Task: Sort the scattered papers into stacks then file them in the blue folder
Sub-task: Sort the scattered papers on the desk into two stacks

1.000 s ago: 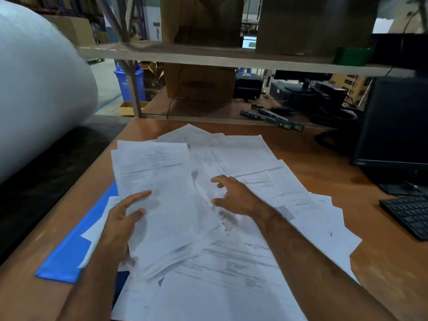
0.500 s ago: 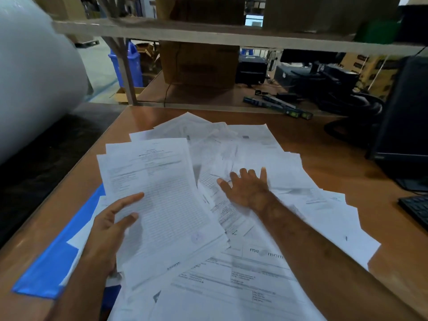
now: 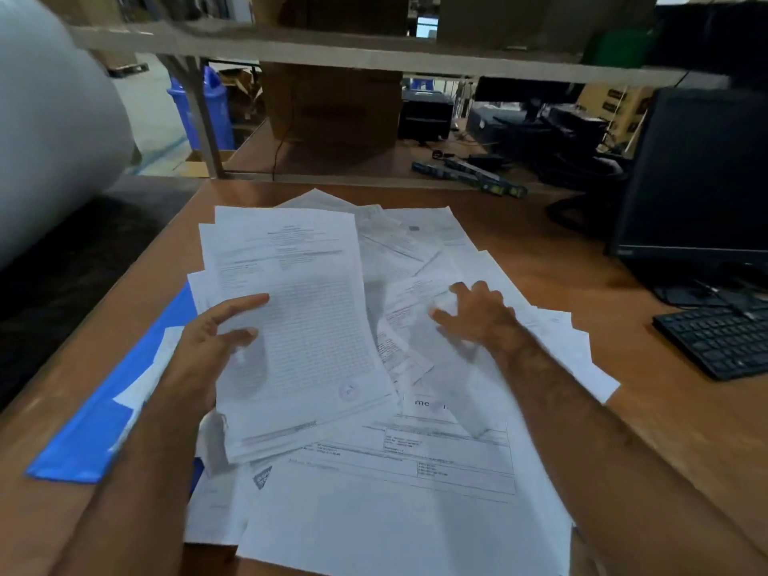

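Scattered white printed papers [image 3: 436,484] cover the middle of the wooden desk [image 3: 685,430]. My left hand [image 3: 208,351] holds a gathered stack of sheets [image 3: 307,326] by its left edge, thumb on top, lifted a little above the pile. My right hand [image 3: 478,313] hovers over loose sheets to the right of the stack, fingers curled and blurred, so I cannot tell whether it pinches a paper. The blue folder [image 3: 104,421] lies flat at the desk's left edge, partly under papers and my left forearm.
A black monitor [image 3: 698,180] and black keyboard [image 3: 719,338] stand at the right. A big white roll [image 3: 50,130] lies to the left. A wooden shelf [image 3: 374,52] with cardboard boxes runs across the back.
My right hand slid right from a flat press on the sheets and its fingers curled. My left hand lifted the stack slightly upward.
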{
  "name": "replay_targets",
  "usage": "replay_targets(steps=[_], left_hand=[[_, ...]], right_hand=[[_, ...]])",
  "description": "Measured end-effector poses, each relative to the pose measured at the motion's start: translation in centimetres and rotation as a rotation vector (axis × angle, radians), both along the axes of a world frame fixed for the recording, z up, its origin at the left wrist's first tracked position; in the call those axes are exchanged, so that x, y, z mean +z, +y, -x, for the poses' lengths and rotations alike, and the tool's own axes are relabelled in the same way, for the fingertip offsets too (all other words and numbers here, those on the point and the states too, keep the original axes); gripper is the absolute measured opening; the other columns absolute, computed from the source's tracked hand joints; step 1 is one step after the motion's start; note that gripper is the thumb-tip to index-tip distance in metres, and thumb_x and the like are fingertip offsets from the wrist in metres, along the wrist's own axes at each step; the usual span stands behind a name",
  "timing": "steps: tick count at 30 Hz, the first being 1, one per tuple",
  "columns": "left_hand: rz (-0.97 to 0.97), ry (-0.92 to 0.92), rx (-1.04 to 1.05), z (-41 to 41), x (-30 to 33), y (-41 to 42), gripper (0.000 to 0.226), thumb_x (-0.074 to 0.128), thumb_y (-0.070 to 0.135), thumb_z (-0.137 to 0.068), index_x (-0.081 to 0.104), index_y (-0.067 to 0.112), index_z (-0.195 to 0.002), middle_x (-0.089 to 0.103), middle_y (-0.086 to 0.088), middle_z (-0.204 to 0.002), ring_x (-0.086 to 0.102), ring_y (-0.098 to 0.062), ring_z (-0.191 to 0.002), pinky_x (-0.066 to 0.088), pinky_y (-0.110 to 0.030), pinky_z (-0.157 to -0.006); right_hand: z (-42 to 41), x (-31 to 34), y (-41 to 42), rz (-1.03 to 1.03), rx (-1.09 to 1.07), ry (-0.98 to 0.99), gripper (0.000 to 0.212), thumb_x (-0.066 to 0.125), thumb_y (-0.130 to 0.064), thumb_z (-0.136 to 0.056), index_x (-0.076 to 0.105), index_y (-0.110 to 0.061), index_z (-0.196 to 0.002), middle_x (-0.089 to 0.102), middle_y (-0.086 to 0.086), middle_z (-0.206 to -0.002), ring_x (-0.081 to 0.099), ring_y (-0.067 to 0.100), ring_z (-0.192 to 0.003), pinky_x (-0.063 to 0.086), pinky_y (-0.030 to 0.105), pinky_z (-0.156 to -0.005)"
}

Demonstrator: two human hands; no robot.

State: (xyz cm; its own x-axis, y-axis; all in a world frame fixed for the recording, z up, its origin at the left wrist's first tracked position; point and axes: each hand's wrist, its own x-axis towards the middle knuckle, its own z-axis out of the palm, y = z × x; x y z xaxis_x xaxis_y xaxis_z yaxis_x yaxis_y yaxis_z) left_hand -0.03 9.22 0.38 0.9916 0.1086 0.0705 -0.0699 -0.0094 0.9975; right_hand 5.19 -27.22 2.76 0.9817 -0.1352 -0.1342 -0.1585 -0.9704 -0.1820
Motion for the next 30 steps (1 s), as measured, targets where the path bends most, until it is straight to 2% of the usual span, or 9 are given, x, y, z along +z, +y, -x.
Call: replay_targets(steps=[4,7,11,14,18,22,26,27,30], left_hand=[[-0.006,0.016,-0.100,-0.3,-0.5,-2.3,0.052,0.062,-0.012,-0.088,0.072,0.022,-0.126,0.066,0.013,-0.134,0.059,-0.008,-0.125,0.049,-0.014,-0.089],[-0.051,0.022,-0.066,0.3,-1.7,-3.0,0.050,0.063,-0.011,-0.089,0.072,0.023,-0.125,0.065,0.024,-0.128,0.058,0.002,-0.121,0.048,-0.008,-0.082],[-0.002,0.038,0.001,0.4,-2.2,-2.7,0.047,0.063,-0.009,-0.091,0.071,0.022,-0.126,0.062,0.020,-0.134,0.055,0.000,-0.123,0.046,-0.016,-0.089],[-0.043,0.030,0.001,0.6,-1.9,-3.2,0.046,0.062,-0.011,-0.091,0.071,0.019,-0.126,0.060,0.016,-0.136,0.055,-0.002,-0.121,0.045,-0.013,-0.087],[-0.044,0.019,0.008,0.8,-1.3,-3.6,0.046,0.060,-0.012,-0.092,0.069,0.016,-0.127,0.058,0.013,-0.136,0.052,-0.009,-0.122,0.042,-0.012,-0.083],[0.000,0.001,-0.004,0.9,-0.6,-4.3,0.045,0.060,-0.012,-0.092,0.070,0.016,-0.127,0.057,0.010,-0.140,0.051,-0.015,-0.126,0.044,-0.016,-0.086],[-0.037,-0.063,-0.046,1.5,0.6,-5.3,0.048,0.063,-0.010,-0.090,0.071,0.021,-0.125,0.063,0.017,-0.130,0.055,-0.004,-0.119,0.044,-0.012,-0.086],[-0.028,-0.075,-0.062,1.7,0.9,-5.5,0.048,0.063,-0.010,-0.089,0.071,0.020,-0.125,0.063,0.017,-0.131,0.056,-0.002,-0.118,0.044,-0.010,-0.087],[0.043,-0.073,-0.085,2.2,1.4,-5.3,0.049,0.063,-0.012,-0.088,0.073,0.019,-0.124,0.064,0.012,-0.135,0.058,-0.008,-0.122,0.048,-0.021,-0.096]], right_hand=[[1.1,-0.7,-4.5,-0.043,0.006,0.181,0.129,0.065,-0.093,-0.055,-0.007,-0.055,-0.154,0.002,0.011,-0.170,0.013,0.046,-0.153,0.024,0.064,-0.117],[0.6,-1.1,-4.9,-0.030,0.014,0.122,0.131,0.070,-0.091,-0.050,0.001,-0.054,-0.155,0.016,0.016,-0.166,0.023,0.046,-0.149,0.031,0.061,-0.114],[-0.8,-1.8,-6.2,-0.252,0.000,-0.012,0.090,0.086,-0.060,-0.062,0.047,-0.044,-0.141,0.054,0.002,-0.144,0.057,0.027,-0.125,0.051,0.039,-0.100],[-1.1,-0.7,-6.8,-0.384,0.049,-0.153,0.046,0.086,-0.023,-0.077,0.069,-0.034,-0.119,0.065,-0.007,-0.132,0.058,0.011,-0.108,0.045,0.018,-0.083],[-0.2,3.3,-7.2,-0.442,0.220,-0.252,0.042,0.080,-0.017,-0.081,0.072,-0.036,-0.118,0.064,-0.012,-0.134,0.058,0.012,-0.123,0.047,0.025,-0.100],[2.8,8.6,-6.6,-0.940,0.329,-0.237,0.055,0.071,0.001,-0.083,0.071,-0.033,-0.127,0.063,-0.007,-0.137,0.062,0.017,-0.124,0.054,0.043,-0.104],[5.2,11.1,-5.6,-1.464,0.434,-0.241,0.073,0.071,0.007,-0.083,0.057,-0.035,-0.141,0.051,0.006,-0.149,0.059,0.031,-0.128,0.053,0.052,-0.101],[5.4,10.8,-5.3,-1.394,0.423,-0.239,0.078,0.076,0.000,-0.082,0.052,-0.042,-0.143,0.048,0.003,-0.151,0.058,0.030,-0.129,0.055,0.051,-0.099],[5.3,8.1,-4.4,-0.712,0.332,-0.267,0.093,0.087,-0.042,-0.066,0.038,-0.060,-0.143,0.044,-0.012,-0.152,0.050,0.020,-0.134,0.052,0.043,-0.102]])
